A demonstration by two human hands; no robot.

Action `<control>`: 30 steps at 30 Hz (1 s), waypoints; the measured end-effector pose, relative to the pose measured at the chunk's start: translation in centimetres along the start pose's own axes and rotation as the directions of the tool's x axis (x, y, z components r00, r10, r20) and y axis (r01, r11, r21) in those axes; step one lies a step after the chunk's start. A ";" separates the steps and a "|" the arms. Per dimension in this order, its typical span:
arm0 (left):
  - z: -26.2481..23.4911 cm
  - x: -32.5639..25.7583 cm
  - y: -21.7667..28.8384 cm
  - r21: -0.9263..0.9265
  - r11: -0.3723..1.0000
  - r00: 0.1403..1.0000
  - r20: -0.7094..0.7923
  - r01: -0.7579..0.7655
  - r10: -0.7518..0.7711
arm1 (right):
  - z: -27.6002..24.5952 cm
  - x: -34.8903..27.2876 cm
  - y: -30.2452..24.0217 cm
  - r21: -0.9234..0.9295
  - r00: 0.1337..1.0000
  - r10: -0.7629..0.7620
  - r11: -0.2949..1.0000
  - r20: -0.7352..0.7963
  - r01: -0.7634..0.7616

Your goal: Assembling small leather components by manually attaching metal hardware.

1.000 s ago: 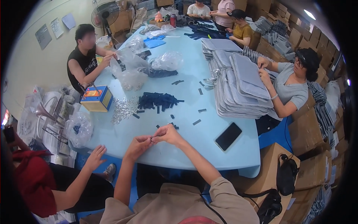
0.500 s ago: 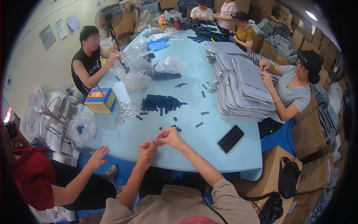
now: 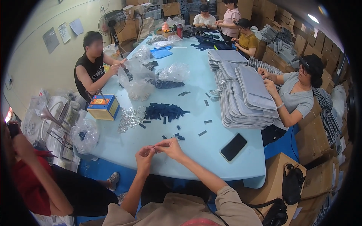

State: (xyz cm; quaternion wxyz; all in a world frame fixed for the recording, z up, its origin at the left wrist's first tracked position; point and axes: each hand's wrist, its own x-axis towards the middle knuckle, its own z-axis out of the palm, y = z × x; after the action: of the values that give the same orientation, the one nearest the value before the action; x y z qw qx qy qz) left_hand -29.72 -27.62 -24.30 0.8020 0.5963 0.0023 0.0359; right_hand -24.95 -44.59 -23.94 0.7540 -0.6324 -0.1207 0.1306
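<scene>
Both of my hands are raised over the near edge of the table, fingertips meeting. My left hand [image 3: 144,157] is closed in a pinch, and my right hand [image 3: 171,149] pinches against it from the other side. Whatever sits between the fingertips is too small to make out. Just beyond them lie a few small dark folded pieces [image 3: 178,136]. Farther off is a heap of dark blue fabric strips [image 3: 165,112], with a spread of small shiny rings [image 3: 130,118] to its left.
A black-screened phone [image 3: 233,147] lies at right, before tall stacks of grey padded panels [image 3: 245,98]. A blue-and-yellow box [image 3: 103,107] and plastic bags [image 3: 137,81] occupy the left side. Co-workers line the table [image 3: 200,158]; a person in red [image 3: 32,184] stands close on my left.
The person in red has drawn back the hand that reached toward the table. My hands stay pinched together, with a slight shift of the fingers. The whole view has tilted slightly.
</scene>
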 end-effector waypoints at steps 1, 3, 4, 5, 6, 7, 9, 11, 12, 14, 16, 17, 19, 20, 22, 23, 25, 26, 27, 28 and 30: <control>0.1 0.1 -0.4 -0.028 1.000 1.000 -0.016 -0.001 0.000 | 0.1 0.1 -0.1 0.032 1.000 -0.013 0.999 -0.023 0.014; 0.0 0.2 -1.0 -0.057 0.998 0.999 -0.032 0.000 -0.002 | 0.2 0.1 0.0 0.065 0.999 -0.023 0.998 -0.047 0.026; 0.0 0.3 -1.3 -0.060 0.998 0.999 -0.055 -0.003 -0.001 | 0.3 0.1 0.1 0.057 0.998 -0.021 0.998 -0.051 0.024; 0.1 0.3 -1.3 -0.062 0.998 0.997 -0.079 -0.007 0.002 | 0.3 0.1 0.1 0.050 0.998 -0.020 0.998 -0.054 0.023; 0.2 0.4 -1.3 -0.063 0.998 0.997 -0.079 -0.006 0.001 | 0.4 0.1 0.1 0.049 0.998 -0.019 0.999 -0.053 0.022; 0.2 0.5 -1.2 -0.050 0.999 0.996 -0.088 -0.009 0.005 | 0.4 0.0 0.1 0.029 0.996 -0.061 0.998 -0.070 0.063; 0.5 0.7 -0.4 -0.033 0.999 0.995 -0.100 -0.009 0.006 | 0.7 -0.1 0.1 0.012 0.992 -0.099 0.995 -0.083 0.101; 0.7 0.9 0.6 0.000 1.000 0.996 -0.087 -0.016 0.016 | 0.8 0.0 0.1 0.156 0.993 -0.070 0.984 -0.093 0.084; 0.4 1.1 0.7 0.002 1.000 0.996 -0.091 -0.016 0.016 | 0.9 -0.1 0.2 0.158 0.994 -0.067 0.984 -0.089 0.081; -0.3 1.2 0.8 0.048 0.996 0.997 -0.017 -0.072 0.073 | 0.9 -0.2 0.4 0.057 0.984 -0.162 0.984 -0.074 0.166; -0.7 1.1 1.2 0.060 0.996 0.997 -0.021 -0.068 0.069 | 1.1 -0.1 0.7 0.032 0.982 -0.180 0.983 -0.064 0.183; -0.9 1.0 1.6 0.068 0.995 0.998 -0.017 -0.067 0.068 | 1.3 0.1 0.8 0.003 0.977 -0.205 0.979 -0.057 0.205; -0.7 0.8 1.7 0.094 0.993 0.997 -0.026 -0.076 0.078 | 1.6 -0.1 0.6 -0.003 0.975 -0.205 0.979 -0.083 0.205; -0.4 0.8 1.6 0.111 0.991 0.997 -0.008 -0.081 0.082 | 1.6 -0.2 0.3 -0.022 0.968 -0.211 0.977 -0.134 0.210; 0.2 0.8 1.8 0.144 0.983 0.993 -0.017 -0.113 0.116 | 1.5 -0.5 -0.2 -0.041 0.969 -0.190 0.982 -0.158 0.186; 0.5 0.9 1.7 0.133 0.984 0.992 -0.020 -0.122 0.126 | 1.4 -0.6 -0.3 -0.076 0.964 -0.204 0.978 -0.170 0.194; 0.4 0.9 1.7 0.139 0.981 0.987 -0.063 -0.135 0.145 | 1.8 -0.6 -0.3 -0.090 0.967 -0.210 0.976 -0.143 0.199; 0.6 1.1 1.6 0.154 0.980 0.988 -0.061 -0.129 0.140 | 1.8 -0.7 -0.5 -0.066 0.957 -0.244 0.970 -0.158 0.236; 0.6 1.2 1.6 0.168 0.978 0.989 -0.058 -0.123 0.134 | 2.0 -0.8 -0.7 -0.042 0.945 -0.276 0.961 -0.176 0.273; 0.6 1.0 1.7 0.178 0.976 0.987 -0.082 -0.125 0.141 | 2.2 -0.7 -0.7 -0.029 0.950 -0.272 0.962 -0.153 0.271; 0.8 1.0 1.8 0.153 0.980 0.986 -0.087 -0.125 0.140 | 2.2 -0.8 -0.7 -0.028 0.938 -0.301 0.953 -0.172 0.301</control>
State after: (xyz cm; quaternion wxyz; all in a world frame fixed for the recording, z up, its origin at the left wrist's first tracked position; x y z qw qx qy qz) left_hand -28.77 -27.79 -22.31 0.7507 0.6500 0.0040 0.1179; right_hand -26.43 -42.95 -22.90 0.7723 -0.6160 -0.1497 -0.0419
